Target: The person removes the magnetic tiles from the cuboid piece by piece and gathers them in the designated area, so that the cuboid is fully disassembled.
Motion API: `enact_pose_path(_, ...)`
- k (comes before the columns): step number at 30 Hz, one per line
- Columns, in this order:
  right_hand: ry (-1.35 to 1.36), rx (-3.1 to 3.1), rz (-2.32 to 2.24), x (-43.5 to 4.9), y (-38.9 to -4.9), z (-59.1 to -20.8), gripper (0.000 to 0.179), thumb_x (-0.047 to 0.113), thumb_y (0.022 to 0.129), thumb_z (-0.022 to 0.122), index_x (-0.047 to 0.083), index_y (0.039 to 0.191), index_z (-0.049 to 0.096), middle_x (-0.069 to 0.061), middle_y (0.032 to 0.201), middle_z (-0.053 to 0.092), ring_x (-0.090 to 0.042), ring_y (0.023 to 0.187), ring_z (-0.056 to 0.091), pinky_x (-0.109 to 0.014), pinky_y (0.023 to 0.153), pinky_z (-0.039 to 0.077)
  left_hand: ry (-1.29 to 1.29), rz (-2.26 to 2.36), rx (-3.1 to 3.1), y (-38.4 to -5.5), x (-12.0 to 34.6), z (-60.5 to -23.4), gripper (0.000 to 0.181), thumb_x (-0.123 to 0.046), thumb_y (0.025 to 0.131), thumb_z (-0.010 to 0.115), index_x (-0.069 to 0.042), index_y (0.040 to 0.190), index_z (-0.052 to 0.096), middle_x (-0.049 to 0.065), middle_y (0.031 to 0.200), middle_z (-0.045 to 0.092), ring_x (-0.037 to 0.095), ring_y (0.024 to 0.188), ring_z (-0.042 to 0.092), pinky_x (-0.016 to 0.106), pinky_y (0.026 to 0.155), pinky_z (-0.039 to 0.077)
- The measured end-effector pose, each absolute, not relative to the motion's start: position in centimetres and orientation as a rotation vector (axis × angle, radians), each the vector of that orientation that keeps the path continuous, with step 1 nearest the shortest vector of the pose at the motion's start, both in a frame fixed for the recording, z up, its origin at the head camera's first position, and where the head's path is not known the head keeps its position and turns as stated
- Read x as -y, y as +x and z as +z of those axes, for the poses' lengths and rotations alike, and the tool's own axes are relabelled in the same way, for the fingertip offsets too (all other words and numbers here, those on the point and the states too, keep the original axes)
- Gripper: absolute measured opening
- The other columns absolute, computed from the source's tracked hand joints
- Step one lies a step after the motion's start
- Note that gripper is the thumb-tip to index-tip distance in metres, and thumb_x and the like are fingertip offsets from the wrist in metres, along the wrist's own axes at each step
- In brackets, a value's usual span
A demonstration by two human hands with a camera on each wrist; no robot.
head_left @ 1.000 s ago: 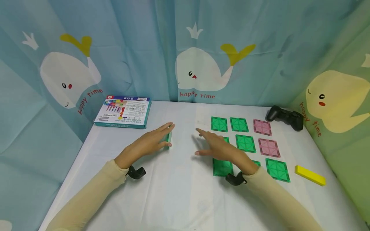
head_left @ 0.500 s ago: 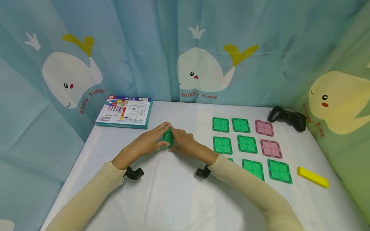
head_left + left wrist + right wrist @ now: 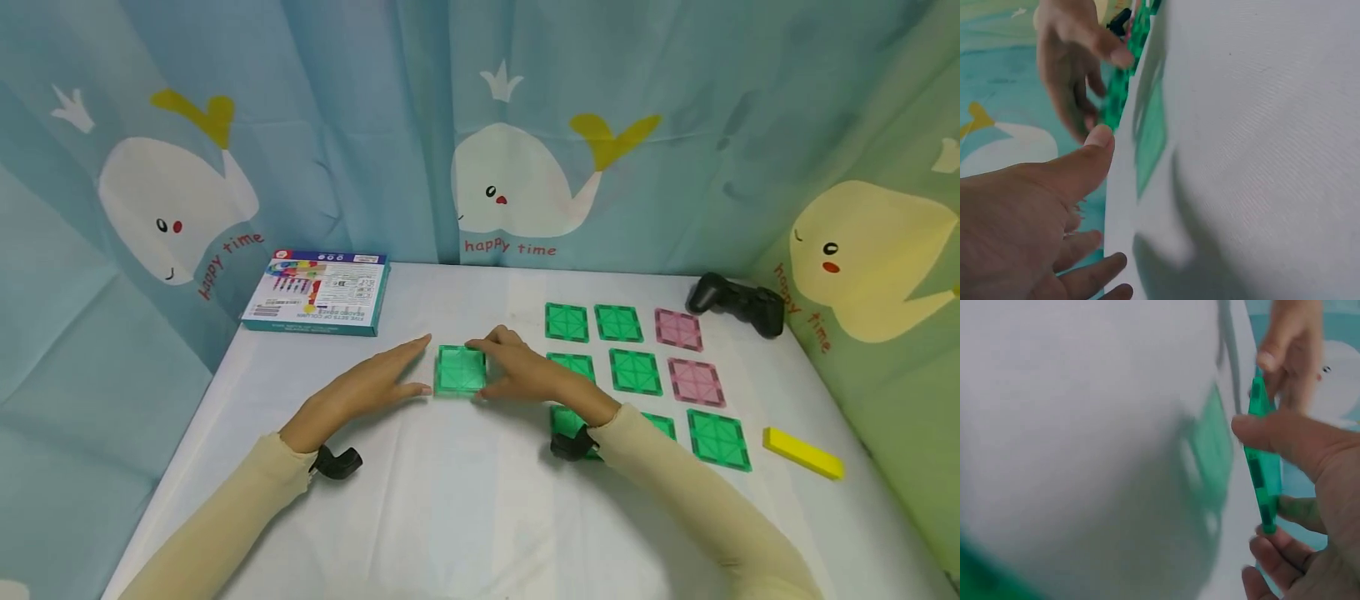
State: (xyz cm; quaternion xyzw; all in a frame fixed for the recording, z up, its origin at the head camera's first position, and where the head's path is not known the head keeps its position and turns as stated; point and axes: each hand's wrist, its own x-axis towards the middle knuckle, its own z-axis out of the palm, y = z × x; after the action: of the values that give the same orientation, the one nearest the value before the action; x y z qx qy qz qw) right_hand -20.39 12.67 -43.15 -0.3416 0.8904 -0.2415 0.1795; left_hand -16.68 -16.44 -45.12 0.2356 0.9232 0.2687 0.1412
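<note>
A translucent green square magnetic tile (image 3: pixel 461 371) lies roughly level just over the white table, tinting the cloth green beneath it. My right hand (image 3: pixel 525 367) pinches it along its right side; in the right wrist view the thumb and fingers grip the green tile (image 3: pixel 1257 472) seen edge-on. To the tile's left, my left hand (image 3: pixel 367 390) is apart from it, fingers and thumb extended and spread. Seen from the left wrist, the left hand (image 3: pixel 1035 206) holds nothing.
On the right are rows of flat green tiles (image 3: pixel 636 372) and pink tiles (image 3: pixel 697 382), partly behind my right arm. A yellow block (image 3: pixel 803 453) lies farther right. A black game controller (image 3: pixel 735 305) sits back right, a flat box (image 3: pixel 318 293) back left. Curtains (image 3: pixel 360 125) border the table.
My right hand came left to the tile my left hand held on edge, and both touched it. Now the right hand holds it turned flat, and the left has let go and drawn left.
</note>
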Motion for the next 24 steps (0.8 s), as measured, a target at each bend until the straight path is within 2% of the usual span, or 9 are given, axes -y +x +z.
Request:
enact_pose_path(4, -0.913, -2.517, -0.721, -15.5, -19.1, -42.6, 0.081, 0.028, 0.089, 0.088, 0.013, 0.158, 0.047, -0.011, 0.135, 0.046, -0.027, 0.127, 0.044, -0.046, 0.102, 0.048, 0.642, 0.736, -2.657, -16.0, 16.9, -45.4, 0.083, -0.043, 0.105, 0.066, -0.005, 0.168, 0.026, 0.014, 0.173, 0.028, 0.032, 0.16, 0.027, 0.05, 0.13, 0.024)
enact_pose_path(9, -0.937, -2.533, -0.763, -17.6, -16.4, -42.8, 0.078, 0.026, 0.089, 0.088, 0.01, 0.155, 0.049, -0.011, 0.138, 0.047, -0.029, 0.128, 0.044, -0.05, 0.101, 0.049, 0.626, 0.678, -2.655, -15.4, 17.5, -45.8, 0.078, -0.043, 0.106, 0.064, -0.004, 0.165, 0.032, 0.017, 0.172, 0.03, 0.036, 0.159, 0.029, 0.052, 0.129, 0.025)
enact_pose_path(16, -1.038, -2.614, -0.67, -18.2, -13.6, -44.4, 0.082, 0.031, 0.085, 0.091, 0.008, 0.154, 0.052, -0.008, 0.131, 0.052, -0.024, 0.121, 0.048, -0.047, 0.099, 0.04, 0.616, 0.661, -2.657, -15.4, 17.6, -45.8, 0.073, -0.043, 0.107, 0.063, -0.004, 0.163, 0.038, 0.019, 0.171, 0.03, 0.039, 0.158, 0.03, 0.056, 0.127, 0.027)
enact_pose_path(19, -1.053, -2.633, -0.655, -18.2, -13.2, -44.8, 0.079, 0.032, 0.084, 0.092, 0.012, 0.151, 0.054, -0.006, 0.13, 0.055, -0.024, 0.121, 0.051, -0.046, 0.096, 0.039, 0.634, 0.649, -2.661, -15.4, 17.5, -45.7, 0.072, -0.041, 0.107, 0.063, -0.002, 0.162, 0.039, 0.02, 0.171, 0.03, 0.039, 0.158, 0.03, 0.055, 0.127, 0.027)
enact_pose_path(24, -1.053, -2.638, -0.644, -18.3, -13.0, -45.1, 0.063, 0.037, 0.082, 0.093, 0.022, 0.135, 0.063, -0.004, 0.136, 0.056, -0.027, 0.128, 0.05, -0.048, 0.096, 0.038, 0.645, 0.637, -2.663, -15.3, 17.5, -45.6, 0.072, -0.04, 0.107, 0.063, -0.001, 0.162, 0.038, 0.02, 0.171, 0.029, 0.039, 0.158, 0.029, 0.055, 0.127, 0.027)
